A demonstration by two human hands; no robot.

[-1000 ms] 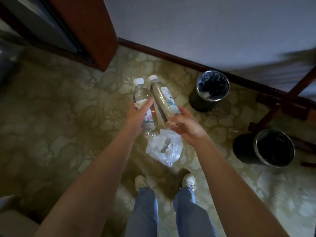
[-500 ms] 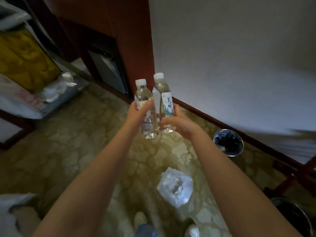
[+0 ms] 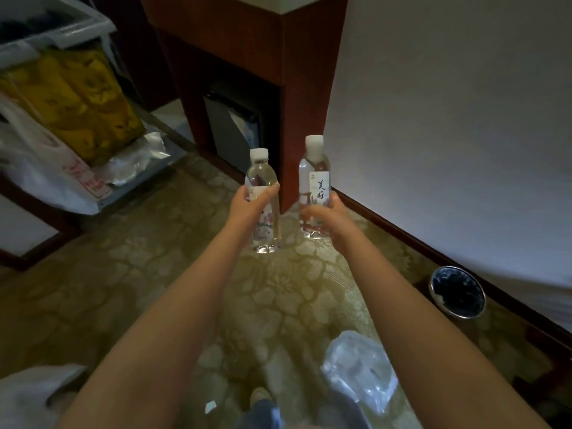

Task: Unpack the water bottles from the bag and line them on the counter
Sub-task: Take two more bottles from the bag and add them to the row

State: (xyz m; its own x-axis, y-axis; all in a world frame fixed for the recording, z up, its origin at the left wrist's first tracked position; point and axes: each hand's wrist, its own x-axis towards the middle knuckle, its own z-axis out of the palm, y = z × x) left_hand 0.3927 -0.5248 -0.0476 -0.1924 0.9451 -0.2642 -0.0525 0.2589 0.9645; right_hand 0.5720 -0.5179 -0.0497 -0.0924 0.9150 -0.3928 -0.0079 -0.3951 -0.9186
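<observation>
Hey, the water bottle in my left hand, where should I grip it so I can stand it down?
Round the labelled middle, from the side, as your left hand does now. The water bottle is upright and roughly cylindrical, cap on top, and its base shows free below your grip, so it should set down flat.

Showing clear with white caps: left bottle (image 3: pixel 261 176), right bottle (image 3: pixel 313 168); right label white, dark script; carpet (image 3: pixel 139 274) showing olive-gold floral pattern; cabinet (image 3: pixel 306 88) showing red-brown; bin (image 3: pixel 464 286) looking black, rim probably silvery.
</observation>
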